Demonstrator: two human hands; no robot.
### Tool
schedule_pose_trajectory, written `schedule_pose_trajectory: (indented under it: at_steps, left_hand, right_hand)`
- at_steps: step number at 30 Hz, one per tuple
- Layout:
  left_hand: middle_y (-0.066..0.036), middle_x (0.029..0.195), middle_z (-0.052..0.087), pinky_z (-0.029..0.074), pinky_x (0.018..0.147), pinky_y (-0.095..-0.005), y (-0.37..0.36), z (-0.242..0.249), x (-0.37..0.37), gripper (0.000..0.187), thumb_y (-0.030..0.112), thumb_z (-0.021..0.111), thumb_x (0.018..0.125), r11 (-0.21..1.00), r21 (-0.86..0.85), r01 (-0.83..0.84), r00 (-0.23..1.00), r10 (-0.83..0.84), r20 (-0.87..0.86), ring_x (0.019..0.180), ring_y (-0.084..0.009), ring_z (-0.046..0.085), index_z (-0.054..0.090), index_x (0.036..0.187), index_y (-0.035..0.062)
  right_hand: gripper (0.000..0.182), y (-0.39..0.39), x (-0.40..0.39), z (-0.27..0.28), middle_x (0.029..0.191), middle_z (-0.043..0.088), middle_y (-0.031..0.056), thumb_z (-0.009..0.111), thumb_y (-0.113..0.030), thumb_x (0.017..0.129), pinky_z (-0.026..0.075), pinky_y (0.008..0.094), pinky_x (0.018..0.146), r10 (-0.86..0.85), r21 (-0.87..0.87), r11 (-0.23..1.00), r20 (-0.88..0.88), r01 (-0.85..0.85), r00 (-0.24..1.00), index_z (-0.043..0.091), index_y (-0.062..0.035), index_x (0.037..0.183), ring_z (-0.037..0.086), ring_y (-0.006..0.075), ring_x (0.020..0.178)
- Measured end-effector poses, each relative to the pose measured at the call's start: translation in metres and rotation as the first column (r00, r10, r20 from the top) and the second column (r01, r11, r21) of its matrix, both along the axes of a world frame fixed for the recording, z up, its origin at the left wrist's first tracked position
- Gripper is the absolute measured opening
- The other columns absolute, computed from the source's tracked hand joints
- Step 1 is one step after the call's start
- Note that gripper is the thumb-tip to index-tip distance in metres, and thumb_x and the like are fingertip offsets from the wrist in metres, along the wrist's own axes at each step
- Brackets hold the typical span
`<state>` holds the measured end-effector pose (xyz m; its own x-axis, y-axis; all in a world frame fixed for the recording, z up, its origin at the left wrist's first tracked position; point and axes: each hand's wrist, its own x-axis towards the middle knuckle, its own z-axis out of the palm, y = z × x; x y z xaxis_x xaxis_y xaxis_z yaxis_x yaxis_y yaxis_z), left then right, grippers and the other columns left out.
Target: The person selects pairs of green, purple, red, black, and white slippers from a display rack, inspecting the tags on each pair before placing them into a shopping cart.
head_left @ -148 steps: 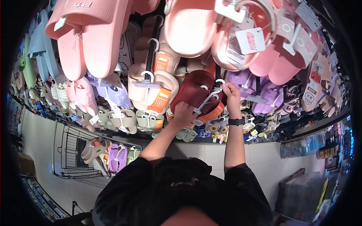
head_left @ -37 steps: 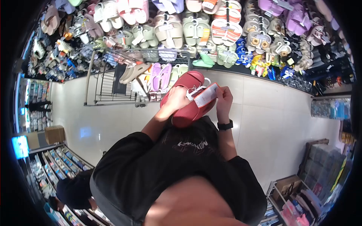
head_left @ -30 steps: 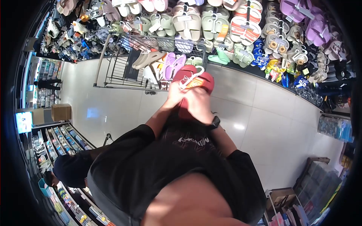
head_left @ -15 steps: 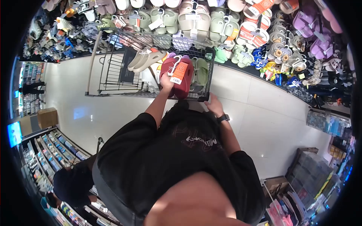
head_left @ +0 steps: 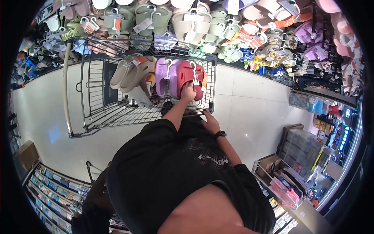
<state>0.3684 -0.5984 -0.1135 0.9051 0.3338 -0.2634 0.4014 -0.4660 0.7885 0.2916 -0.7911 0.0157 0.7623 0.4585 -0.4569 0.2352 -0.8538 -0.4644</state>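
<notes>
Inside the shopping cart (head_left: 213,78), my left hand (head_left: 189,93) grips a pair of red slippers (head_left: 186,74) near their lower end. They hang together on a white plastic hanger, with an orange tag partly showing at the right. Directly left of them lie purple slippers (head_left: 161,80), also on a white hanger. Beige clogs (head_left: 130,74) lie farther left in the cart. My right hand (head_left: 210,123) is at the cart's near right corner, fingers bent over the rim. A dark watch is on that wrist.
Racks of hanging sandals (head_left: 191,25) run along the far side. The cart's handle (head_left: 66,89) is at left. Behind me are a goods shelf (head_left: 50,191) and a person in dark clothes (head_left: 91,206). Crates and a wire basket (head_left: 286,191) stand at right.
My left hand has moved the red slippers right, laying them at the cart's right end, where green slippers showed before. The purple slippers are now uncovered. The view has shifted.
</notes>
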Motion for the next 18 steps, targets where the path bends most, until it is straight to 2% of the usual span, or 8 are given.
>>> schedule_pose_trajectory:
  at_steps: [2, 3, 5, 6, 8, 13, 16, 18]
  left_hand:
    - [-0.014, 0.129, 0.050, 0.043, 0.100, -0.0451, 0.010, 0.000, -0.005, 0.047, 0.026, 0.059, 0.080, 0.984, -0.022, 0.178, 0.981, -0.179, -0.081, 0.120, -0.0343, 0.048, 0.055, 0.124, 0.0113]
    - [-0.016, 0.121, 0.056, 0.045, 0.097, -0.0444, 0.016, -0.008, -0.007, 0.044, 0.026, 0.059, 0.080, 0.975, -0.003, 0.220, 0.973, -0.220, -0.066, 0.113, -0.0344, 0.053, 0.059, 0.120, 0.0093]
    - [-0.021, 0.104, 0.064, 0.048, 0.087, -0.0467, 0.029, -0.027, -0.015, 0.036, 0.027, 0.058, 0.081, 0.958, -0.187, 0.217, 0.976, -0.209, 0.061, 0.098, -0.0384, 0.060, 0.063, 0.109, 0.0045]
    - [-0.021, 0.102, 0.065, 0.048, 0.084, -0.0482, 0.040, -0.007, -0.020, 0.034, 0.030, 0.060, 0.081, 0.957, -0.135, 0.255, 0.965, -0.261, -0.026, 0.097, -0.0392, 0.061, 0.063, 0.104, 0.0044]
    - [-0.020, 0.100, 0.066, 0.049, 0.082, -0.0483, 0.057, 0.023, -0.037, 0.035, 0.035, 0.061, 0.082, 0.950, -0.145, 0.275, 0.953, -0.289, -0.086, 0.096, -0.0390, 0.062, 0.064, 0.102, 0.0058]
    - [-0.019, 0.103, 0.067, 0.050, 0.081, -0.0464, 0.076, 0.043, -0.102, 0.037, 0.037, 0.059, 0.084, 0.937, -0.065, 0.344, 0.920, -0.350, -0.176, 0.097, -0.0358, 0.064, 0.067, 0.107, 0.0085]
    - [-0.020, 0.102, 0.067, 0.049, 0.083, -0.0468, 0.090, 0.056, -0.120, 0.037, 0.037, 0.059, 0.084, 0.868, -0.059, 0.493, 0.802, -0.480, -0.356, 0.096, -0.0361, 0.064, 0.066, 0.104, 0.0070]
    - [-0.019, 0.100, 0.067, 0.049, 0.083, -0.0473, 0.092, 0.059, -0.126, 0.035, 0.036, 0.059, 0.084, 0.915, -0.011, 0.402, 0.871, -0.386, -0.303, 0.096, -0.0363, 0.064, 0.066, 0.102, 0.0065]
  right_hand:
    - [0.053, -0.001, -0.002, -0.005, 0.144, 0.040, 0.0190, 0.067, -0.016, 0.079, 0.045, 0.0420, 0.098, -0.053, 0.042, 0.998, 0.064, 0.050, 0.997, 0.049, -0.0024, 0.127, 0.050, 0.0373, 0.121]
    - [0.052, -0.004, -0.002, -0.008, 0.142, 0.042, 0.0194, 0.067, -0.014, 0.079, 0.045, 0.0420, 0.099, -0.084, 0.065, 0.995, 0.106, 0.077, 0.991, 0.050, -0.0025, 0.126, 0.049, 0.0376, 0.122]
    - [0.058, -0.013, 0.004, -0.015, 0.140, 0.043, 0.0190, 0.067, -0.011, 0.076, 0.047, 0.0428, 0.095, -0.076, 0.086, 0.995, 0.265, 0.055, 0.961, 0.047, -0.0042, 0.130, 0.052, 0.0388, 0.118]
    - [0.060, -0.014, 0.011, -0.014, 0.141, 0.041, 0.0195, 0.067, -0.010, 0.075, 0.047, 0.0431, 0.095, -0.056, 0.067, 0.997, 0.281, 0.038, 0.958, 0.046, -0.0042, 0.131, 0.051, 0.0394, 0.118]
    - [0.067, -0.005, 0.025, -0.006, 0.148, 0.028, 0.0229, 0.066, -0.013, 0.075, 0.045, 0.0433, 0.099, -0.203, -0.001, 0.978, 0.185, 0.206, 0.962, 0.040, -0.0022, 0.136, 0.051, 0.0395, 0.120]
    - [0.085, 0.001, 0.076, -0.044, 0.127, 0.052, 0.0303, 0.065, -0.023, 0.071, 0.041, 0.0392, 0.102, -0.324, 0.012, 0.946, -0.031, 0.325, 0.946, 0.028, 0.0067, 0.142, 0.051, 0.0386, 0.120]
    - [0.074, 0.010, 0.098, -0.039, 0.114, 0.059, 0.0321, 0.064, -0.023, 0.071, 0.047, 0.0432, 0.094, -0.271, -0.050, 0.962, -0.059, 0.269, 0.961, 0.037, 0.0106, 0.131, 0.058, 0.0408, 0.109]
    - [0.073, 0.013, 0.109, -0.046, 0.103, 0.063, 0.0311, 0.062, -0.024, 0.072, 0.050, 0.0438, 0.088, -0.216, -0.163, 0.966, -0.074, 0.202, 0.974, 0.037, 0.0149, 0.128, 0.062, 0.0422, 0.099]
